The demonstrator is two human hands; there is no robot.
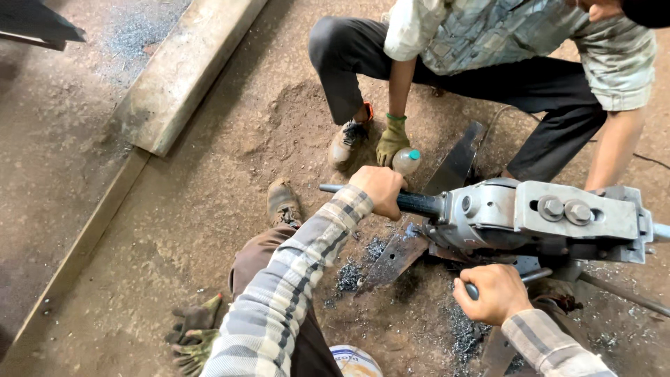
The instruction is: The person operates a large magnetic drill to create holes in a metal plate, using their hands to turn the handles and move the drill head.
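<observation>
Steel is what dominates the head view: a grey manual shearing machine (544,220) is set on the dirt floor (209,209), between the wearer and a crouching co-worker. The left hand (380,190) is wrapped shut around the dark lever bar (412,203) near its free end, and the right hand (494,293) is closed in a fist about a shorter metal handle (530,276) below the machine body. A rusty flat steel strip (398,255) is fed into the blades, with dark metal filings scattered under it. The machine is judged heavy and rigid; the lever is stiff and smooth, so it is best gripped far out for leverage. The strip is judged stiff and sharp-edged, best held by its flat faces. The co-worker's gloved hand (392,139) rests beside a plastic bottle (407,160). Work gloves (192,335) lie on the floor.
</observation>
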